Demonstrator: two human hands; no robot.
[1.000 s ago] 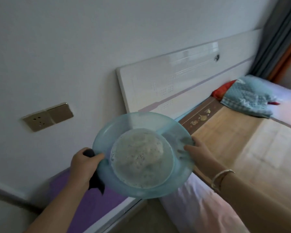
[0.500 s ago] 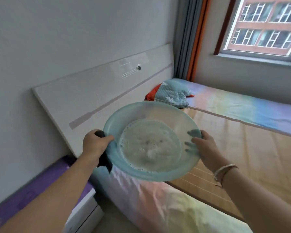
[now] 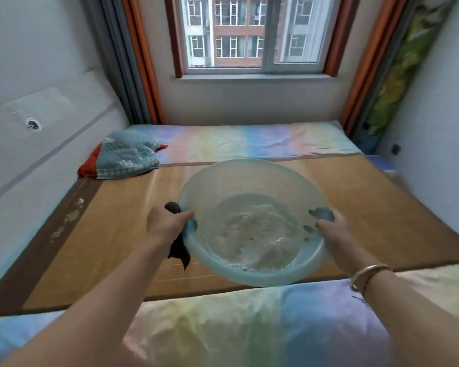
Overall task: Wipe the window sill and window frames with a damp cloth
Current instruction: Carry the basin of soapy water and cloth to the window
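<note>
Nearest the camera, both bare forearms reach out over the near edge of the bed with its rainbow pastel sheet (image 3: 223, 321), a gold bangle (image 3: 370, 274) on the right wrist. The left hand (image 3: 164, 223) grips the left rim of the translucent pale-blue round plastic basin (image 3: 249, 276), fingers curled under and thumb over, and pinches the dark damp cloth (image 3: 179, 250) against the rim, its tail hanging below. The right hand (image 3: 329, 229) grips the right rim, thumb inside on the wall. The basin holds shallow sudsy water (image 3: 252, 234) and is carried above the woven tan bamboo mat (image 3: 112, 234) in the middle of the bed. Step in hand looks like carrying water toward the window; wiping not started. To do it well: keep the rim level, since the suds sit toward the near wall and a tilt would spill onto the bedding; move slowly, keep both grips firm, don't drop the cloth. Toward the bed's far left corner lies a folded teal-and-red towel (image 3: 125, 157). Beyond the far edge, the grey stone window sill (image 3: 255, 78) and white sliding window frame (image 3: 266, 35) are well apart from the basin, flanked by orange-and-grey curtains (image 3: 133, 62). Set the basin on something flat and stable near the sill before wringing.
</note>
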